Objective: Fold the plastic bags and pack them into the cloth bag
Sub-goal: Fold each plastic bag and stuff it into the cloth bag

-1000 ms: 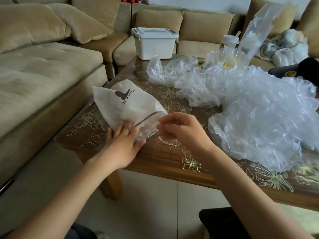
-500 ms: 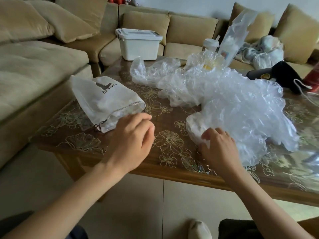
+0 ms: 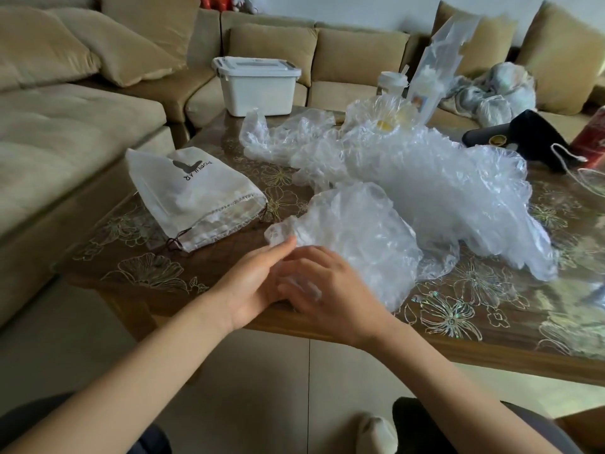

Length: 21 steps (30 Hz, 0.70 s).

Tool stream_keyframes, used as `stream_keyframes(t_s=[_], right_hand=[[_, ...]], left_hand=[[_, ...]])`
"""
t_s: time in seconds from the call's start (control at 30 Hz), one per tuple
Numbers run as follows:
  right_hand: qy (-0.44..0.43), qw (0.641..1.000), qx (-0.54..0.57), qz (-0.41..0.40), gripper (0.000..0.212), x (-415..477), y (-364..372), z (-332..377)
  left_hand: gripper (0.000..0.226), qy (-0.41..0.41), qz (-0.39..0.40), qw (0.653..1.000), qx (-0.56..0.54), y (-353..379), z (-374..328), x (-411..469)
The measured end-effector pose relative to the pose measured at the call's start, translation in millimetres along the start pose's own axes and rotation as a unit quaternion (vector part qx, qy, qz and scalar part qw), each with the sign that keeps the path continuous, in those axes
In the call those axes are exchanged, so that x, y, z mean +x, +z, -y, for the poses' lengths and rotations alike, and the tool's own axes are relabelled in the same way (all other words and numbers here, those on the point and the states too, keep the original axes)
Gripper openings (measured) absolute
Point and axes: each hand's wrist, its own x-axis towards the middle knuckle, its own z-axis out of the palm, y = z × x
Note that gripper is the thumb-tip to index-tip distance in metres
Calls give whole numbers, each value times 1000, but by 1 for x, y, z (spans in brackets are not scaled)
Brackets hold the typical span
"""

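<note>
A crumpled clear plastic bag (image 3: 357,234) is laid on the flower-patterned worktop (image 3: 147,273), touching the heap of clear plastic bags (image 3: 442,191). Its near corner is touched by the straight-fingered left hand (image 3: 252,283), grip open. The grip of the right hand (image 3: 330,299) cannot be told. The film is judged light, limp and slippery, best taken by corners. Something pale is seen inside the white drawstring cloth bag (image 3: 193,198).

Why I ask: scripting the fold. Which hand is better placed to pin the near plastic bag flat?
Probably right: the right hand lies on the plastic bag at its near edge, its bulk just beyond. The left hand only touches the bag's left corner with its fingertips.
</note>
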Motion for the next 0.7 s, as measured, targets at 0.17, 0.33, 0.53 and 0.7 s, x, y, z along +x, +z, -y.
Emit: stream_keyframes(t_s=[0.17,0.33,0.53,0.7], right_hand=[[77,991,-104,14,38,3,-5,-11],[171,950,-222,139,61,-1,-9,-36],[284,911,-274,121,45,-10,-46,-87],[317,909,-257,82,43,-18,-64,-114]], left_hand=[[28,29,-110,993,-8,-11,-1,12],[43,26,-194,980,46,-15,0,15],[40,3,-226,974,21,-25,-5,15],[28,57,-261,930,254,-28,-12,-1]])
